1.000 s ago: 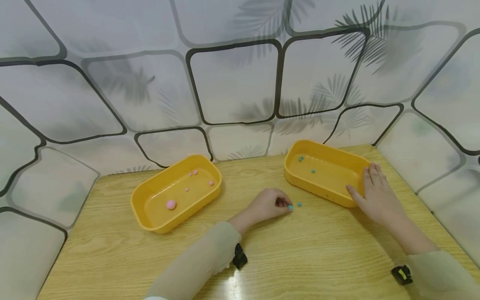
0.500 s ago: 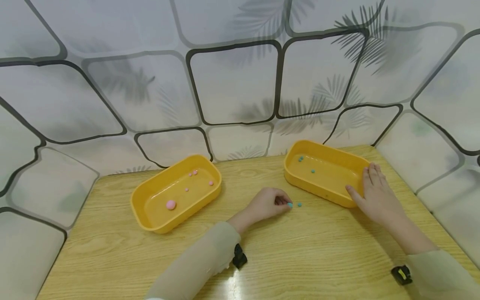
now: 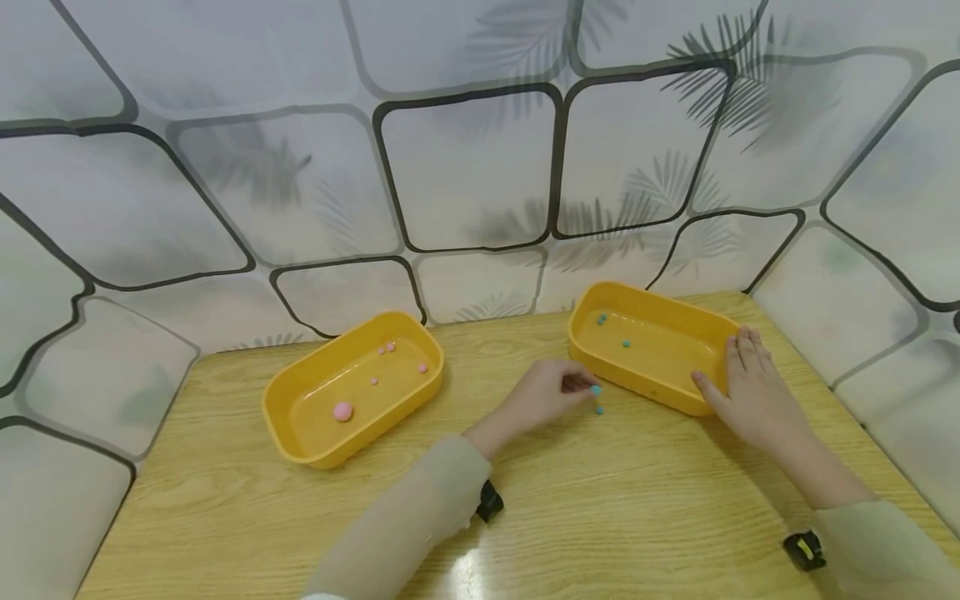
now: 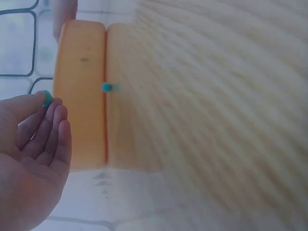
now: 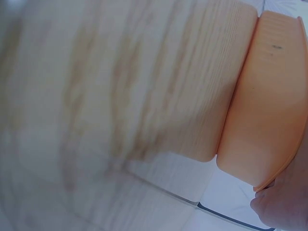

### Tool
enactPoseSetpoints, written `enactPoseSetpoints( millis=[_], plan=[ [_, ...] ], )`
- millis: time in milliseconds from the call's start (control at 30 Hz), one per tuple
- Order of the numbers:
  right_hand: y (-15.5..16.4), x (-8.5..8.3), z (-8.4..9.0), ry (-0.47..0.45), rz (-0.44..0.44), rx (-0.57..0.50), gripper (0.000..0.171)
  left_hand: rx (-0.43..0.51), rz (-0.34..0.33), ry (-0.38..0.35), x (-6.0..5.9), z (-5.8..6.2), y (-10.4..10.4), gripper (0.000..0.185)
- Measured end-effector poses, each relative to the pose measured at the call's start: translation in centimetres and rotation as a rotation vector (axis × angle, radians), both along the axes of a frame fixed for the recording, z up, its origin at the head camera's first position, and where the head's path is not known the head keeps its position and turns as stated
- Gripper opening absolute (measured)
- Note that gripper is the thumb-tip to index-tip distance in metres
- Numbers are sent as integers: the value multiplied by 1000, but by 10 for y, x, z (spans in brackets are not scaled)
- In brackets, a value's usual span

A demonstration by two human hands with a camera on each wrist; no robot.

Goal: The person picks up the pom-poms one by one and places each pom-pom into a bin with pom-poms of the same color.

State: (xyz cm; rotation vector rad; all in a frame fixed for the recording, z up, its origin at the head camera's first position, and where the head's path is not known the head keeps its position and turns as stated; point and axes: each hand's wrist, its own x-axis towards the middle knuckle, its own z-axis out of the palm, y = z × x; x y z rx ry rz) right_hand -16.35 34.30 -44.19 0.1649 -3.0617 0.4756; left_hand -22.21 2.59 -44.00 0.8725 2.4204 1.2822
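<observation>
Between thumb and fingertips, my left hand (image 3: 551, 392) pinches a small blue ball (image 4: 47, 98), raised close in front of the right yellow tray (image 3: 637, 375). A second blue ball (image 3: 599, 410) lies on the table just below those fingertips. Several more, such as one blue ball (image 3: 627, 343), sit inside that tray. My right hand (image 3: 757, 396) rests on the tray's right end with fingers fairly straight, the thumb over the near corner of the rim. In the right wrist view only part of this hand (image 5: 279, 204) shows, at the tray's edge.
To the left stands another yellow tray (image 3: 300, 450), holding one larger pink ball (image 3: 342, 412) and several tiny pink balls (image 3: 423, 368). Behind the wooden table (image 3: 562, 525) rises a patterned white wall covering (image 3: 465, 175), which continues along both sides.
My left hand has lifted the pinched blue ball off the tabletop and moved it slightly up and right toward the right tray. The right hand and both trays stay in place.
</observation>
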Motion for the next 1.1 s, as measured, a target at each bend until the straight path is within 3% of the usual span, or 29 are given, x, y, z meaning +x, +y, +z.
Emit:
enactPoseSetpoints(
  millis=[267, 467, 800, 1100],
  plan=[
    [1, -1, -2, -4, 1, 6, 94, 16, 9, 69, -7, 19, 14, 18],
    [2, -1, -2, -6, 3, 8, 94, 18, 10, 65, -12, 30, 21, 20],
    [3, -1, -4, -1, 5, 12, 94, 36, 25, 60, -26, 29, 32, 21],
    [3, -1, -3, 2, 3, 13, 93, 105, 106, -20, -37, 33, 40, 24]
  ],
)
